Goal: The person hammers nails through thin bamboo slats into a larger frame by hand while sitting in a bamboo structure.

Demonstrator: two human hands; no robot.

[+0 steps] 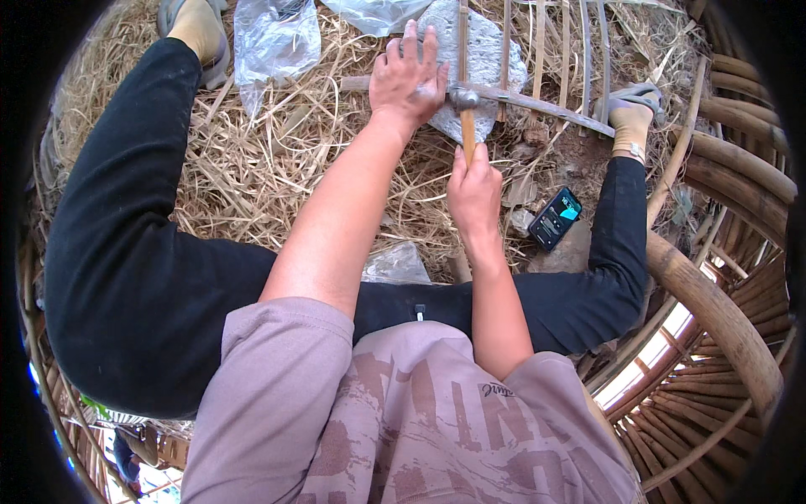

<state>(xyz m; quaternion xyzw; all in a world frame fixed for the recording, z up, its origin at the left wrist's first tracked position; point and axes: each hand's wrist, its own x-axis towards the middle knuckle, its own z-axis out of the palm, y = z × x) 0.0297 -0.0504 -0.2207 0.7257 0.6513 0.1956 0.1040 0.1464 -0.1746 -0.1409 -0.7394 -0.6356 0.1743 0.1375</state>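
Note:
My left hand [407, 77] lies flat, fingers spread, pressing on a thin cane strip [537, 102] that runs across a flat grey stone [487, 59]. My right hand [473, 191] grips the wooden handle of a small hammer [464, 102]. The metal head of the hammer rests on the strip right beside my left hand. My legs in black trousers are spread to either side of the stone, over a bed of dry straw [252, 168].
A phone [555, 217] with a lit screen lies on the ground by my right knee. Crumpled clear plastic bags [275, 38] lie at the top left. Upright cane slats [571, 50] stand behind the stone. Curved cane poles [722, 319] ring the right side.

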